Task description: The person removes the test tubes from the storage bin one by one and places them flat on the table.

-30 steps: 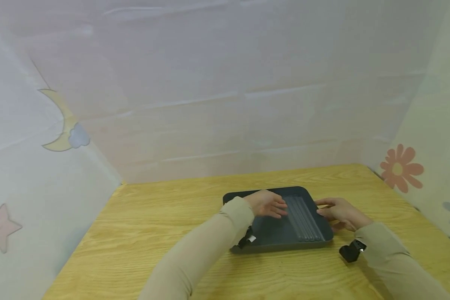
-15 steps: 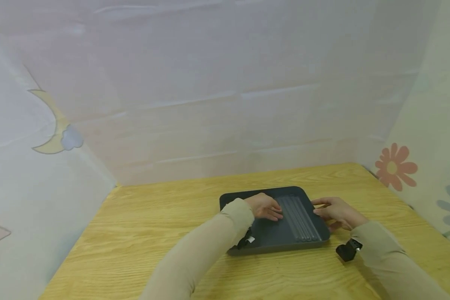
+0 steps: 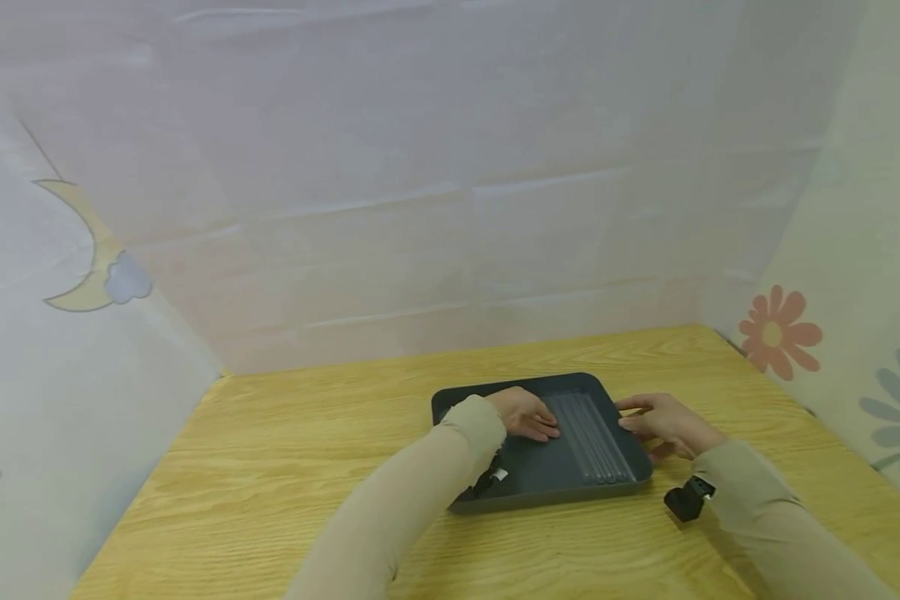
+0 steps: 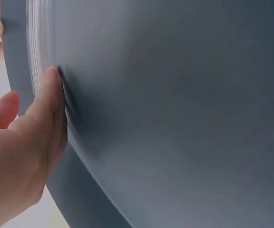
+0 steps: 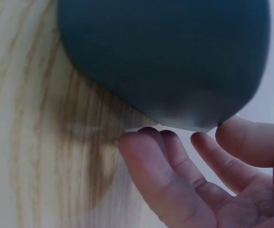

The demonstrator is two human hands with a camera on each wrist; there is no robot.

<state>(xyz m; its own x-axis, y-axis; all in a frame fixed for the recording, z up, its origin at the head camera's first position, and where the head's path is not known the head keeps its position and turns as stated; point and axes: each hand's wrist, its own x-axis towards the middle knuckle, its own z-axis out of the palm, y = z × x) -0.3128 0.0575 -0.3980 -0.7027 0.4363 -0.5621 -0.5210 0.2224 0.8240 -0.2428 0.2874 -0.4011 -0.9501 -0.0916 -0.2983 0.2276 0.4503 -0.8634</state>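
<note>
Head view shows a dark grey tray (image 3: 540, 475) lying flat on the wooden surface (image 3: 285, 467), with clear rods (image 3: 588, 437) in its right half. The left hand (image 3: 525, 414) rests inside with relaxed fingers touching them, while the right hand (image 3: 663, 425), fingers loosely spread, steadies the right rim. A careless nudge could roll the smooth rods together or tip the tray; since the earlier frame both hands have barely moved, and only the camera has turned.

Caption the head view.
Left hand rests inside a dark grey tray; right hand touches its rim.
</note>
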